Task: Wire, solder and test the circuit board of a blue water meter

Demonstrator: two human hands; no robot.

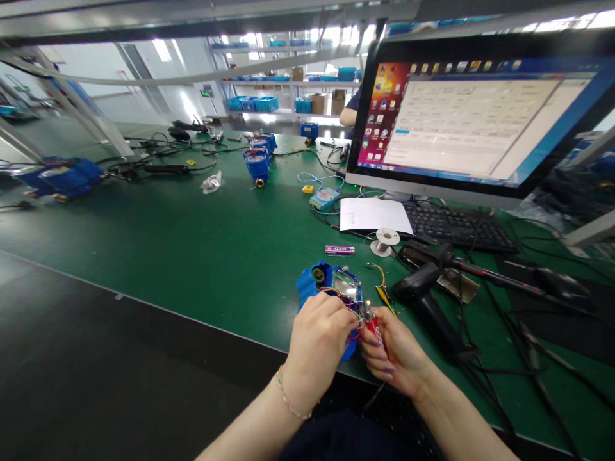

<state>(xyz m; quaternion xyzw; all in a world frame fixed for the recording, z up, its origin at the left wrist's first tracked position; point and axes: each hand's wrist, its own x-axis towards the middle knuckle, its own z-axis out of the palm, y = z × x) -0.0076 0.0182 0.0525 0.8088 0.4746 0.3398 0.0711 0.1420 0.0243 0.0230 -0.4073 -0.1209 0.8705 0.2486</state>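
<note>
A blue meter housing [317, 282] with an open top, a circuit board and coloured wires lies near the front edge of the green bench [192, 243]. My left hand [317, 342] rests on its near side, fingers closed over the wires. My right hand [396, 352] is closed round a small red cylindrical part [372, 326] joined to those wires, held just right of the housing. A yellow wire with a clip [383, 289] trails off to the right.
A black scanner-like handle [427, 301], a solder reel [384, 240], a white paper sheet [372, 214], a keyboard [456, 227] and a monitor [475, 121] stand to the right. More blue meters [257, 160] and cables lie farther back. Another person's arm [348, 114] shows behind the monitor.
</note>
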